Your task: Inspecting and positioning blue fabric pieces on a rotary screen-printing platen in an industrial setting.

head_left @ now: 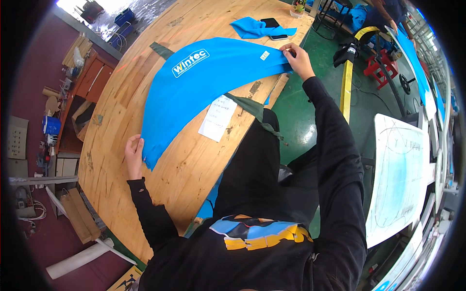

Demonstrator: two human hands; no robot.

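Observation:
A curved, crescent-shaped piece of bright blue fabric [184,97] is stretched over a wooden table. It bears a white printed logo and a small white mark close to its right end. My right hand [298,60] pinches the right tip between thumb and fingers, by the table's edge. At the lower left end, my left hand [133,153] has its thumb and fingers closed on the fabric's edge. Part of a dark green strip [247,106] sticks out from beneath the fabric, beside a white paper with handwriting [217,119].
The wooden table [116,194] spreads out under my arms. A black phone [270,24] and a crumpled blue cloth [250,28] lie at its far end, near a small potted plant [298,8]. At right are a yellow metal frame [347,87], a red stool [381,68] and a white board [398,179].

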